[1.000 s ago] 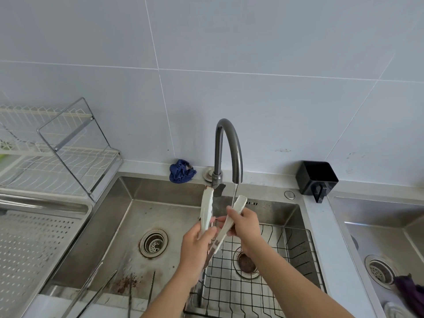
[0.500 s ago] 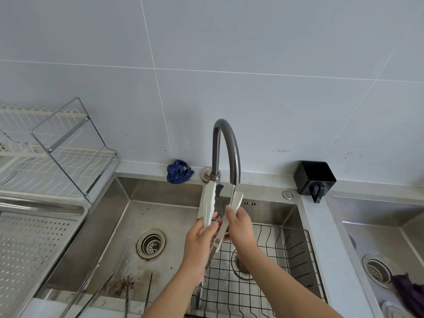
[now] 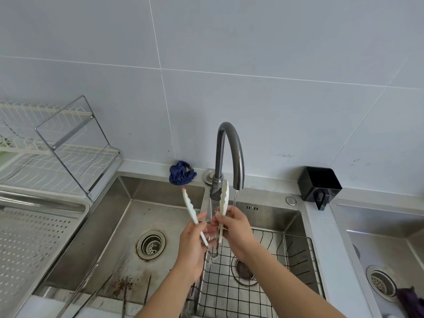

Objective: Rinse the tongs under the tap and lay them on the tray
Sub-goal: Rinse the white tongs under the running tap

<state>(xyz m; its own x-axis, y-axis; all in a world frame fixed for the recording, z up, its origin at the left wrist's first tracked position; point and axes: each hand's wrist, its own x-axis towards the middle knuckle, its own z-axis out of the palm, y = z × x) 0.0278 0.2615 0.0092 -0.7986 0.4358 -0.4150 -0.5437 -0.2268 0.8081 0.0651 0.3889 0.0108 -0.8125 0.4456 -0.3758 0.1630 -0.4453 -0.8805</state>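
White-tipped tongs [image 3: 189, 206] with a metal hinge stand upright over the sink, their two arms spread in a V. My left hand [image 3: 191, 244] grips the left arm and my right hand [image 3: 234, 228] grips the right arm just left of the spout. The dark curved tap [image 3: 229, 143] runs a thin stream of water onto my right hand's fingers. A perforated steel tray [image 3: 29, 239] lies at the left, beside the sink.
A steel sink [image 3: 114, 226] with a drain strainer holds a black wire basket [image 3: 263, 271] on the right. Metal skewers [image 3: 91, 292] lie at its front edge. A blue cloth [image 3: 181, 172], black holder [image 3: 320, 184], white dish rack [image 3: 46, 157] and second sink [image 3: 390, 249] surround it.
The tongs have spread wider: the left arm swung out to the left while the right arm stayed by the spout. Both hands kept their hold.
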